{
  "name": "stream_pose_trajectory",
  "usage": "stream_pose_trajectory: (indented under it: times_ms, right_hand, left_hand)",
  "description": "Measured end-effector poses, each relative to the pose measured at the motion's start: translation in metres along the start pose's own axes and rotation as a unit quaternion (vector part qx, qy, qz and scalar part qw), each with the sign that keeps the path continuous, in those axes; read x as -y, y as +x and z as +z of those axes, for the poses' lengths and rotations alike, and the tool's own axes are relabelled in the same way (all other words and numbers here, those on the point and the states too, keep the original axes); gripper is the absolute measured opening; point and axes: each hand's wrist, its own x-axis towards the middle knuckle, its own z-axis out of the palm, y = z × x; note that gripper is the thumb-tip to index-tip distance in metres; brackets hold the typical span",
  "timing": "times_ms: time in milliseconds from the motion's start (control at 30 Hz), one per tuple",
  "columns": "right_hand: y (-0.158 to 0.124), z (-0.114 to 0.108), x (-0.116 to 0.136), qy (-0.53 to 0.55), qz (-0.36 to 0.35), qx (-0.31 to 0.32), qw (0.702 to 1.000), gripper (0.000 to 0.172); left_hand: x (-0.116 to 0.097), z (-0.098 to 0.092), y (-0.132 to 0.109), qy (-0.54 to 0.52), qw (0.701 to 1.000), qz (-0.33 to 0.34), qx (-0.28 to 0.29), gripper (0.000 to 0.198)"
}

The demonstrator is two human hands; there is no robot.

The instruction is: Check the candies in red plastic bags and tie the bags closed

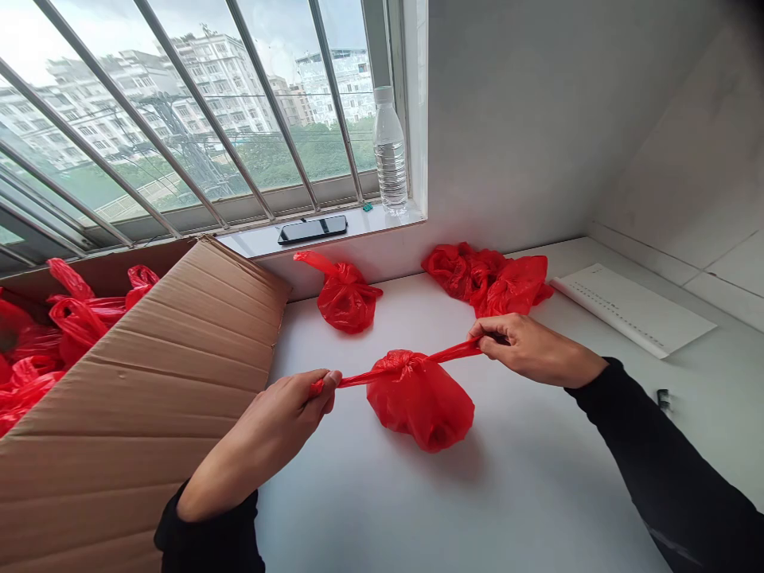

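Note:
A full red plastic bag [423,406] is in the middle of the white table, its neck tied in a knot. My left hand [292,410] is closed around one of its handles, on the left of the knot. On the other side, my right hand [516,346] pinches the second handle. Both handles are stretched out taut and nearly level, the right one slightly higher. What the bag contains is hidden by the red plastic.
A cardboard box [149,382] on the left holds several red bags [83,318]. Behind are a knotted red bag [347,298], crumpled red bags [489,274] and a paper sheet [638,306]. A phone [312,230] and water bottle [390,159] occupy the windowsill.

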Motion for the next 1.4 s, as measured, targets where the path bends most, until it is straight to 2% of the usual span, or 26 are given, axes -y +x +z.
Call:
stream_pose_trajectory:
  times_ms: [1167,1400]
  right_hand:
    - [0.003,-0.002,-0.010,0.002,-0.010,0.002,1.000,0.020]
    - [0.004,-0.002,-0.008,-0.010,0.004,-0.014,1.000,0.019]
  left_hand:
    - [0.003,-0.002,0.000,-0.020,1.000,-0.002,0.017,0.053]
    - [-0.003,-0.001,0.000,0.021,1.000,0.003,-0.014,0.046]
